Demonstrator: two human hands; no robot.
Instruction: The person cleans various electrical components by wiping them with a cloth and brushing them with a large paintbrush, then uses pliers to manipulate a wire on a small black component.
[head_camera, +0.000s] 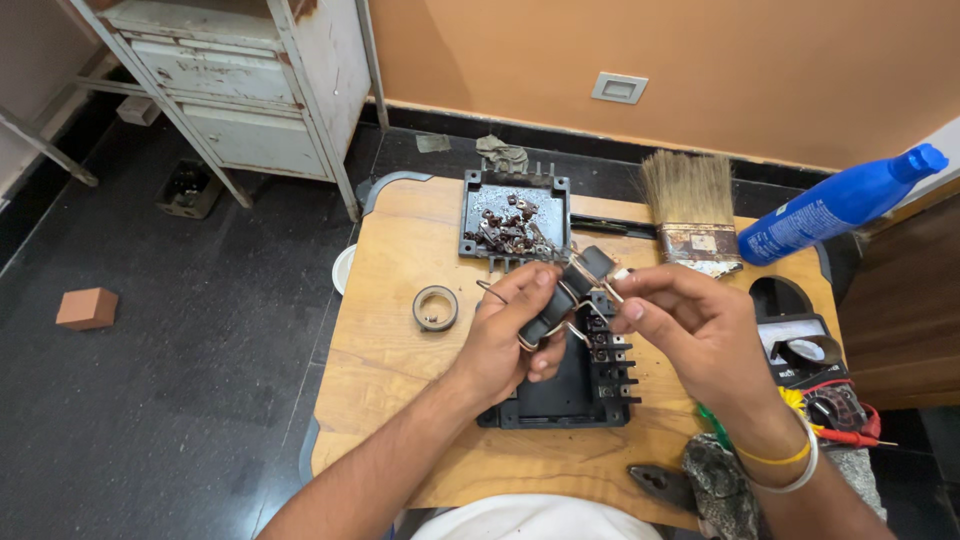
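My left hand (513, 335) grips a dark cylindrical coil part (562, 297) with bare wire leads sticking out of it. My right hand (690, 325) pinches the upper end of the same part and one of its wires. Both hands hover over an open black plastic housing (560, 395) with a row of terminals along its right side. It lies on a small wooden table (400, 370). Behind the hands lies a second black housing tray (514, 218) filled with several rusty metal bits.
A roll of grey tape (436, 307) lies left of my hands. A wide paintbrush (693, 210) and a blue bottle (838, 205) are at the back right. A multimeter (810, 355) with red leads, pliers (665, 487) and a rag sit at the right. A white metal cabinet (240, 80) stands back left.
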